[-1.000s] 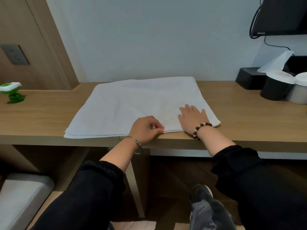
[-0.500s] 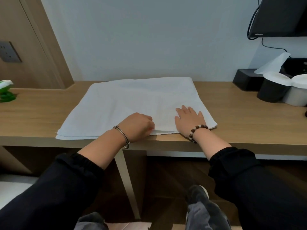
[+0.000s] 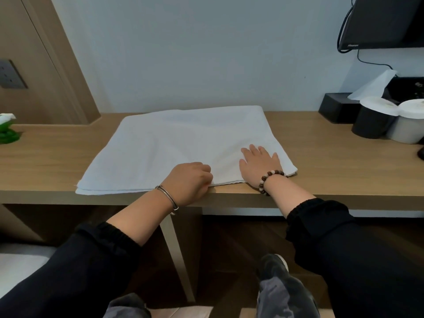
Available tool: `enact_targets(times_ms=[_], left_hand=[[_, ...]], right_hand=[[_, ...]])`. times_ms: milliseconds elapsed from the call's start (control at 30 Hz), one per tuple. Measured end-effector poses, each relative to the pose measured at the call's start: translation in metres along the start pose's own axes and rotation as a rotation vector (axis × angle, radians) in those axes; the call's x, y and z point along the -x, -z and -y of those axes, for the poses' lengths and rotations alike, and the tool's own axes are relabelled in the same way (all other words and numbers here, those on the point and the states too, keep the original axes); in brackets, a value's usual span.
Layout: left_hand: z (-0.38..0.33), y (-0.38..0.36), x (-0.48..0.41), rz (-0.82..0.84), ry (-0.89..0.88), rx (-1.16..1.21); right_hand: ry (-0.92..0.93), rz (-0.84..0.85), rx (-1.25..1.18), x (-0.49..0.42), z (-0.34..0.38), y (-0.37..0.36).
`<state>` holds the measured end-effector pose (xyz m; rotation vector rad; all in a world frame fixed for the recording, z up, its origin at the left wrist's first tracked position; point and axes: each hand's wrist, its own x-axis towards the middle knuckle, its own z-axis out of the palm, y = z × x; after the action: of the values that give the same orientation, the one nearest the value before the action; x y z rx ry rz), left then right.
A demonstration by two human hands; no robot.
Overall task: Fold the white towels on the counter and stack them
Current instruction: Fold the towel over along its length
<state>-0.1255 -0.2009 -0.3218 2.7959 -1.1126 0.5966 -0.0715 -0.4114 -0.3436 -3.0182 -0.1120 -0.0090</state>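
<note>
Green object (image 3: 6, 133) is sitting at the frame's left edge on the worktop (image 3: 332, 161). White towel (image 3: 183, 143), layered, is lying flat at centre frame, its near hem along the worktop's front edge. Left hand (image 3: 190, 182) is resting on that hem, fingers clenched; whether they are pinching cloth, cannot tell. Right hand (image 3: 259, 166) is pressing the towel's lower right corner, fingers released and flat. Two lidded cups (image 3: 371, 122) are standing far right.
</note>
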Motion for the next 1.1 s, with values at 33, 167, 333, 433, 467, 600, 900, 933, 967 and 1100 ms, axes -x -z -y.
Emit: enact_targets(times_ms=[33,167,333,433,467,600,900,933,967,1100], left_hand=[[0.001,-0.001,0.000,0.023,0.032,0.009],[0.004,-0.005,0.005,0.067,0.118,0.071],[0.003,-0.007,0.009,0.013,0.169,0.121],[0.010,-0.007,0.015,0.024,0.163,0.152],[0.016,-0.006,0.019,0.048,0.172,0.136],[0.061,0.000,0.042,0.405,0.387,-0.095],[0.051,-0.014,0.060,0.364,0.502,-0.077],[0.048,-0.015,0.058,0.359,0.507,-0.068],[0.045,-0.015,0.055,0.358,0.510,-0.064],[0.039,-0.022,0.038,0.364,0.518,-0.061]], right_hand=[[0.001,0.019,0.003,0.001,0.000,0.001],[-0.142,0.211,0.074,-0.004,0.015,0.021],[-0.021,0.115,0.031,0.008,0.058,0.013],[-0.010,0.040,0.034,0.022,0.050,-0.005],[-0.015,0.029,0.032,0.024,0.046,-0.007],[-0.065,0.038,0.022,0.026,0.028,-0.004],[-0.268,0.111,0.154,0.017,0.012,0.021],[-0.218,0.086,0.132,0.014,0.023,0.024],[-0.146,0.054,0.095,0.009,0.036,0.025],[0.053,-0.016,-0.027,-0.015,0.091,0.026]])
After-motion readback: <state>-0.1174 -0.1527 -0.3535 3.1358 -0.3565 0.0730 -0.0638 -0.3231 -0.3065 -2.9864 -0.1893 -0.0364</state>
